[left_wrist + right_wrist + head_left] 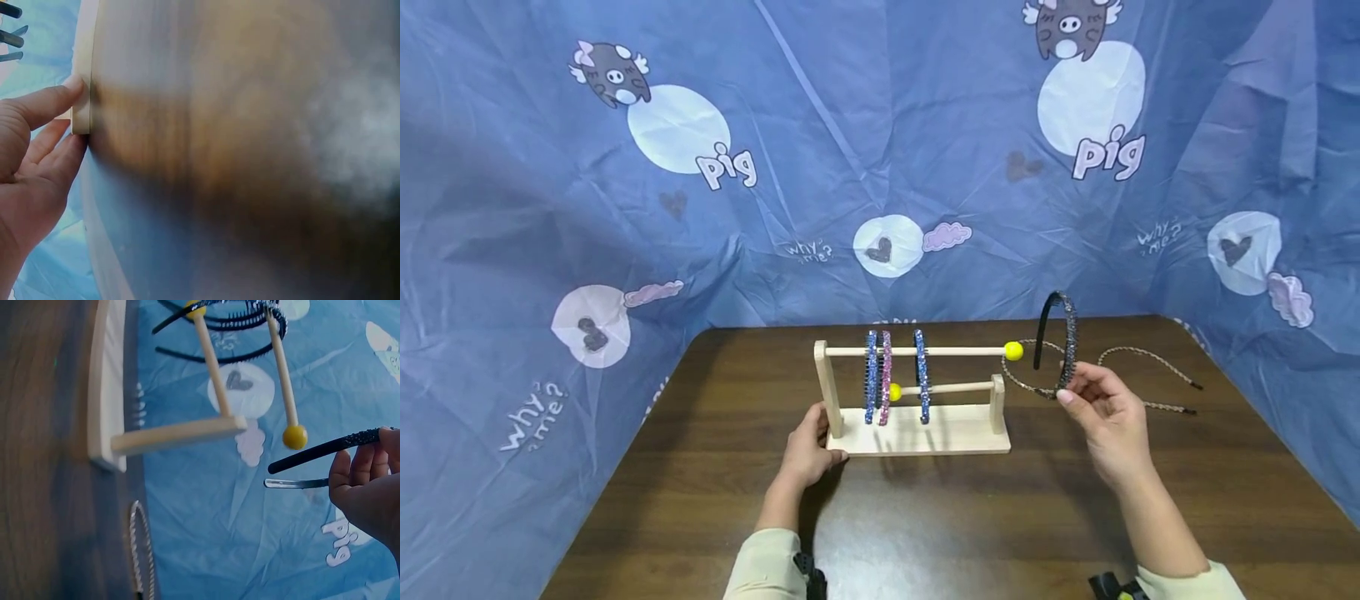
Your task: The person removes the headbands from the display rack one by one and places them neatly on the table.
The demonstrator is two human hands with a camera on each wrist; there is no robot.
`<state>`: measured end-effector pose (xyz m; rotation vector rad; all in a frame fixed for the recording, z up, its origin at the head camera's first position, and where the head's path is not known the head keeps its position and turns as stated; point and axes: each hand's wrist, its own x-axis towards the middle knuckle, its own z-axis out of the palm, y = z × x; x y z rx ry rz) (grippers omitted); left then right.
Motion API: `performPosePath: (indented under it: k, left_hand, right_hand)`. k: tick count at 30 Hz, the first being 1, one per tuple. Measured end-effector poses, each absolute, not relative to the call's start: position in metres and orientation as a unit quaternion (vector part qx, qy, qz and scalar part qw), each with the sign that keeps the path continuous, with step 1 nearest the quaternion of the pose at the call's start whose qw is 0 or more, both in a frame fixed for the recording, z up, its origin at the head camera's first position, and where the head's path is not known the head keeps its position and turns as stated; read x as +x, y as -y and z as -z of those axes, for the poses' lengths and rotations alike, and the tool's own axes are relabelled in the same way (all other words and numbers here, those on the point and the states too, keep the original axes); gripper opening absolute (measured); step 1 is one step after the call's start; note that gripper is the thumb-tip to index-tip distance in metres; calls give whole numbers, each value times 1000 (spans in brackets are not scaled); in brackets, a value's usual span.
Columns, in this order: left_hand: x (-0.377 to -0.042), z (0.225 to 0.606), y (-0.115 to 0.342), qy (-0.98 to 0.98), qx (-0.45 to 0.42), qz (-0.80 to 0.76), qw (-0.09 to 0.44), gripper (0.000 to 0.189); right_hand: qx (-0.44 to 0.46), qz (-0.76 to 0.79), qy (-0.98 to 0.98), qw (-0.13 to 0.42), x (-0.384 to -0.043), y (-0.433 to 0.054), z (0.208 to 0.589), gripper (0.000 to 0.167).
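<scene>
Through the head camera I watch the right hand (pixel 1112 421), its thumb and bent fingers pinched together on the lower part of a dark sequined headband (pixel 1071 342); that band is raised over the right half of the brown wooden table (pixel 925 533), arch upward, just beside the yellow ball (pixel 1013 351) that caps the upper rod (pixel 966 352), apart from it and not on the rod. My left wrist view shows the left hand (pixel 805 450) gripping the left end of the pale wooden stand (pixel 958 433), thumb on one side and fingers round the other, with hardly any gap beyond the wood's own thickness; the stand is set about midway between the table's left and right edges. On the upper rod I can make out a blue glitter headband (pixel 871 375) and a pink glitter headband (pixel 886 379) close together, then a second blue headband (pixel 922 375) apart to their right; the lower rod (pixel 958 388) ends in another yellow ball (pixel 895 392). Toward the table's far right corner lies braided headband material (pixel 1142 350), partly behind the right hand; I cannot tell whether it is one band or two.
</scene>
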<state>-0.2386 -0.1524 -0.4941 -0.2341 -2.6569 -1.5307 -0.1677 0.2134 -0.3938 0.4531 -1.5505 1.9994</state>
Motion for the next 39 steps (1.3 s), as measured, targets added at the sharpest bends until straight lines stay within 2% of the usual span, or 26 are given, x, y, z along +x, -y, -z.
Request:
performPosePath:
  k: [7, 16, 25, 32, 39]
  left_hand:
    - [-235, 495, 153, 863, -73, 500, 20, 74]
    - [-240, 493, 155, 866, -76, 494, 27, 73]
    - [-240, 495, 155, 861, -79, 501, 24, 75]
    - [-239, 497, 154, 862, -75, 501, 18, 75]
    - [-240, 496, 153, 860, -79, 504, 26, 75]
  right_hand:
    - [147, -737, 600, 274, -167, -229, 409, 36]
    - [128, -728, 623, 258, -174, -244, 428, 36]
    - [124, -697, 672, 217, -173, -257, 445, 33]
    - [117, -612, 758, 194, -173, -268, 453, 28]
    - [139, -546, 815, 132, -175, -280, 458, 25]
